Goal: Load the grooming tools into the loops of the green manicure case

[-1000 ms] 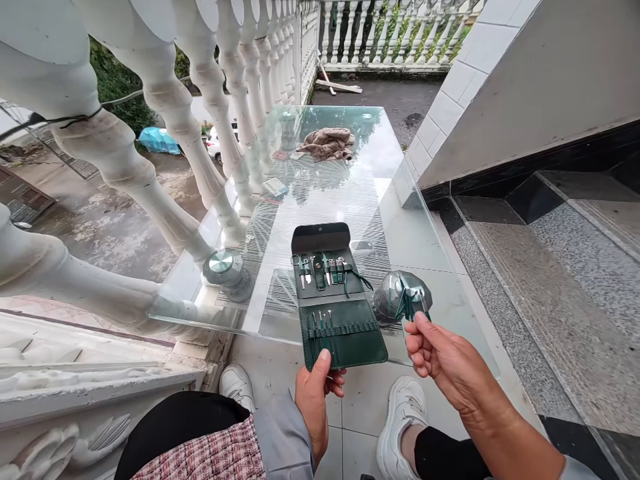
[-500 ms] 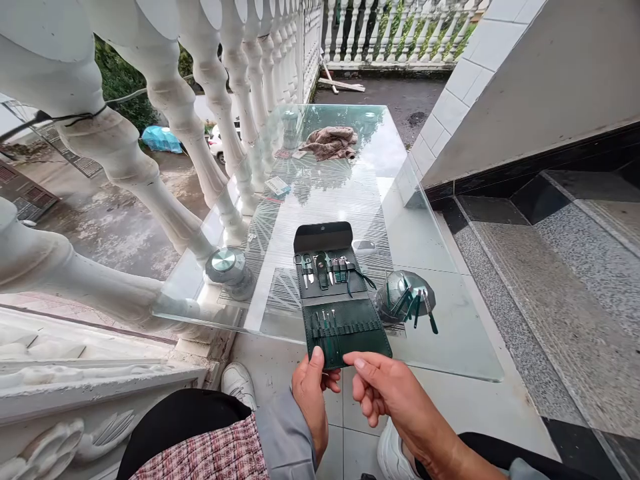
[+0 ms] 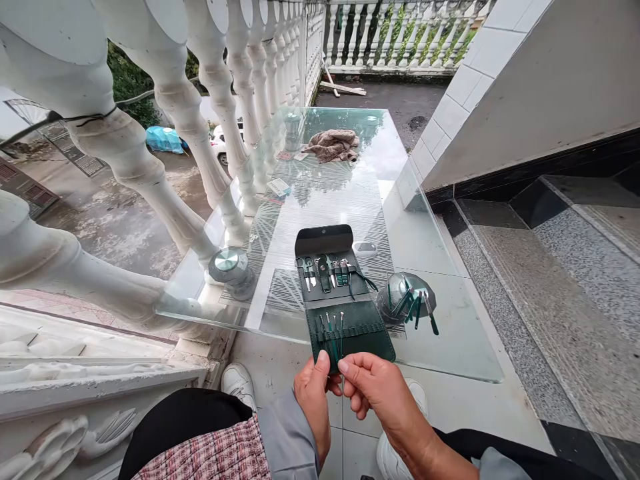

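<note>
A dark green manicure case [image 3: 370, 337] lies unfolded, its near end over the front edge of the glass table. Scissors [image 3: 308, 267], a nail clipper [image 3: 344, 267] and other tools fill its upper panel, and several slim metal tools stand in the loops of the lower panel. My left hand [image 3: 314, 400] grips the case's near edge, thumb on top and fingers beneath. My right hand [image 3: 380, 393] is pinched at the lower end of the rightmost slim tool [image 3: 341, 333]; the fingertips hide that end. More green-handled tools [image 3: 413, 305] lie loose to the right.
The glass table [image 3: 450, 340] rests on round supports. A crumpled brown cloth [image 3: 331, 145] and a small card [image 3: 279, 187] lie farther back, and a computer mouse shape [image 3: 365, 248] shows near the case. White balusters [image 3: 135, 160] line the left; stone steps [image 3: 525, 267] rise at right.
My right hand has moved left and closed its thumb and finger at the slim tool's lower end. The rightmost slim tool stands slightly farther right. My left hand still holds the case.
</note>
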The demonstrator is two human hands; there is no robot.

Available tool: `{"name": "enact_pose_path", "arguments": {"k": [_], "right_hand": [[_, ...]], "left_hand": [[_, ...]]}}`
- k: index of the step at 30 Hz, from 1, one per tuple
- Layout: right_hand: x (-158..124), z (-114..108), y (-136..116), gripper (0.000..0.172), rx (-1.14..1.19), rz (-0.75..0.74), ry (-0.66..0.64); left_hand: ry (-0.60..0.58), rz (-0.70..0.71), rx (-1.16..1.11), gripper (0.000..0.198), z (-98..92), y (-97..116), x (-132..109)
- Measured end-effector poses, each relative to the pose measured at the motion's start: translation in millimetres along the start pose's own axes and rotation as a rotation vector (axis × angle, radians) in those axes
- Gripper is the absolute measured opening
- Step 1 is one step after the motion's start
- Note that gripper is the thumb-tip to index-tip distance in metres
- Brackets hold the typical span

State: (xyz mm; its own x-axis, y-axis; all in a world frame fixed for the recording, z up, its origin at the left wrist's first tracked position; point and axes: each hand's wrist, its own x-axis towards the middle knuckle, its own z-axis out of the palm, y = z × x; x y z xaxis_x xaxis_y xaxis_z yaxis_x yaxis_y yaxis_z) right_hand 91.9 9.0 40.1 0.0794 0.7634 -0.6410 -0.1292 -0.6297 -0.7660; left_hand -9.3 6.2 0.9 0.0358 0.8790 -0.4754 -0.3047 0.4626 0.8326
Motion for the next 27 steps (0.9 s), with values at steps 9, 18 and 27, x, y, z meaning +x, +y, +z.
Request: {"name": "enact_pose_path", "arguments": {"k": [9,18,27], "right_hand": [[2,2,2,0.026,-0.054,-0.044,0.08],[2,-5,6,0.024,-0.097,-0.048,0.023],[-8,-9,15,0.016,-0.146,-0.018,-0.078]], "left_hand": [[-0.009,-0.003,0.009,0.053,3.1,7,-2],[-0.013,-0.015,0.004,0.053,2.2,4,0],[0.004,-0.012,0.011,0.053,2.0,4,2]]}}
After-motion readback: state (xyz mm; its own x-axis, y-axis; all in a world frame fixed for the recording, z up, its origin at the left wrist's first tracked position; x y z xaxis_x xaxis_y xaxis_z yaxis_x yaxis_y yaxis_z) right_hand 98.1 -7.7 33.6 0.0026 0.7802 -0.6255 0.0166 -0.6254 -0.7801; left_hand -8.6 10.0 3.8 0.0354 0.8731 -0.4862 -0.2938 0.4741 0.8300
